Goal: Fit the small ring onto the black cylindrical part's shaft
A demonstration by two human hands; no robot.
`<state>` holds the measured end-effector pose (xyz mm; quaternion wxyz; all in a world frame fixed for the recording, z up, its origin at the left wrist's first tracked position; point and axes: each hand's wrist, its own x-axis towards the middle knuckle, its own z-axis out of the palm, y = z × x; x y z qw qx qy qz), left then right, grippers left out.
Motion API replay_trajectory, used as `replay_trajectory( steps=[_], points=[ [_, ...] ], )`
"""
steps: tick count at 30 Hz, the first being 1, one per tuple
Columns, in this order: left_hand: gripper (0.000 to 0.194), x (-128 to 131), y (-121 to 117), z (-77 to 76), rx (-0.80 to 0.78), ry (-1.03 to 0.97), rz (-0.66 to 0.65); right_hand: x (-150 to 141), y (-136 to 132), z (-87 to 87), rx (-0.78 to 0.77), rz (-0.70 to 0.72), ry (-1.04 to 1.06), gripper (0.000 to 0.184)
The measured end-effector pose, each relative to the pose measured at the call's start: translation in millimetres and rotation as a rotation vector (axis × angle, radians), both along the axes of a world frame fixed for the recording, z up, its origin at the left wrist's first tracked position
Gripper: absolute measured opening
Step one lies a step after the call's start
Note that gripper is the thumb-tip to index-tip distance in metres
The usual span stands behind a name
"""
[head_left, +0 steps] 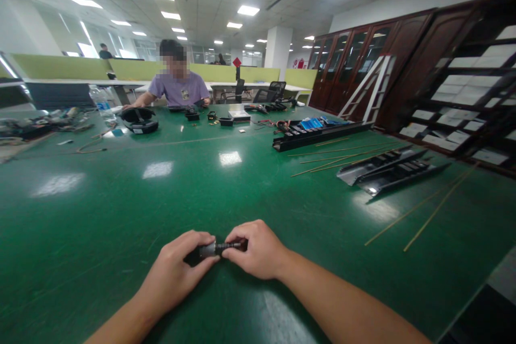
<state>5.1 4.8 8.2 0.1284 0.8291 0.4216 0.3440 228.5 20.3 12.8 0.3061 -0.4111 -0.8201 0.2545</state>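
My left hand (177,260) is closed around the silver, rounded end of a small cylindrical part (208,250), with thumb and fingers on either side. Between my two hands a dark, narrower section (221,248) of it shows. My right hand (258,251) pinches the dark end of the same part, thumb below and fingers above. The part lies roughly level, low over the near side of the green tabletop (193,199). Its exact kind is too small to make out, and my fingers hide both ends.
Black metal channels (403,174) and thin brass-coloured rods (439,207) lie at right. Behind them is a long black channel (318,134) with blue pieces (316,122). A person (179,88) sits across the table near a black headset (139,120). Cluttered parts (44,123) lie far left.
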Motion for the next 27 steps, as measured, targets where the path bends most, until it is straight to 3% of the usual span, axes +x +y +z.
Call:
replay_trajectory(
  steps=[27],
  points=[
    [0.023, -5.9, 3.6, -2.3, 0.061, -0.013, 0.053, 4.1, 7.7, -1.9, -0.095, -0.038, 0.106, 0.010]
  ],
)
